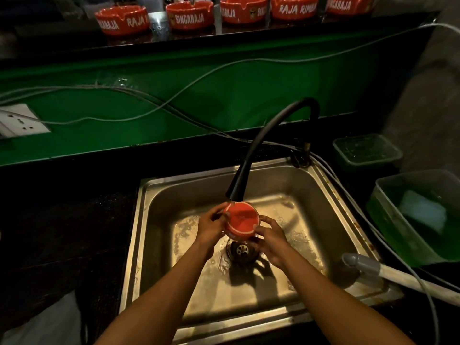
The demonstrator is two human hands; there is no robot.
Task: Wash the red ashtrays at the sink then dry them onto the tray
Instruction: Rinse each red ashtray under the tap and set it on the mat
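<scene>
dim bar nook w/ green wall panel (174, 100) behind a dark surface (62, 207); steel sink (321, 195) set into it, black gooseneck faucet (251, 155) arching over the basin.

head view: one red ashtray (242, 220) sits right under the faucet nozzle, above the drain (241, 250), water running onto it. it's tilted toward the camera, a flat round face showing; can't tell if that's the base or the bowl. left hand (210, 226) grips its left edge, fingers curled round the rim. right hand (270, 239) grips the lower right edge the same way, fingers wrapped under. both forearms reach in from the bottom of frame, wrists roughly level, hands opposite each other across the rim.

handling, my guess: rigid, prob ceramic or glass, some weight, chips if dropped on steel. wet glaze = slippery, so best held by the thick rim or the notches, two hands, not by the flat face.

five more red ashtrays (189, 14) line the shelf (224, 33) up top, prob not washed yet. right of the sink: tub of green liquid (418, 220) w/ something pale in it, and a clear lidded box (366, 150). loose cables (149, 105) run across the wall. no tray visible in this view.
</scene>
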